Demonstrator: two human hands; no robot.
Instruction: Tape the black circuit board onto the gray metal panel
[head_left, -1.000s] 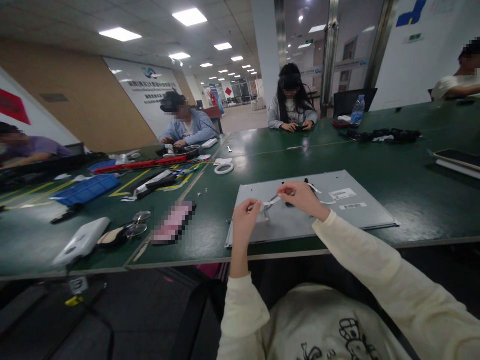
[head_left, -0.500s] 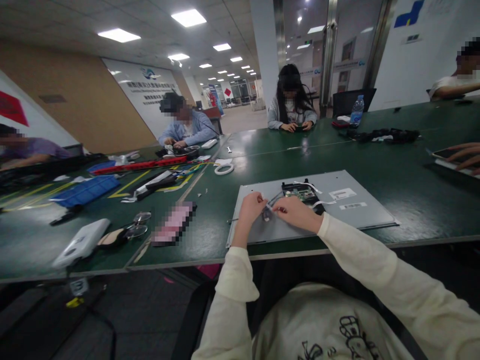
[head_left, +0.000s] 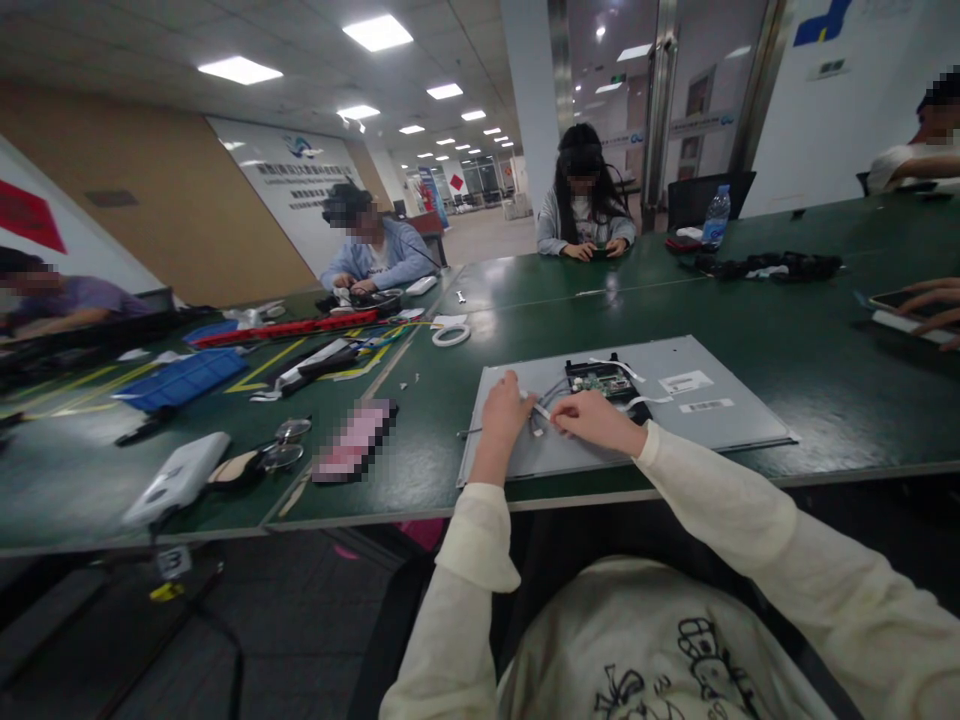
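Observation:
A flat grey panel [head_left: 720, 380] lies on the table in front of me, with a green circuit board [head_left: 596, 383] in a black frame on it. Grey cables [head_left: 553, 392] run from the board toward my hands. My left hand [head_left: 508, 412] is closed over the panel's left part, its fingertips pinched on the cables. Close to its right, my right hand [head_left: 592, 420] pinches a short white strip [head_left: 543, 410] that spans the gap between both hands. A loose cable end with a small white tip hangs below. White tapes stick out beside the board.
Left of the panel lie a pink phone [head_left: 354, 440], glasses [head_left: 289, 445], a white device [head_left: 180, 478] and a blue tray [head_left: 184, 378]. A white tape roll [head_left: 451, 335] is farther back. Other people sit around the table; another person's hand [head_left: 934, 305] rests at the right.
My left hand has turned slightly, and its fingers have shifted on the cables. The loose cable end below shows more clearly. The view has moved a little.

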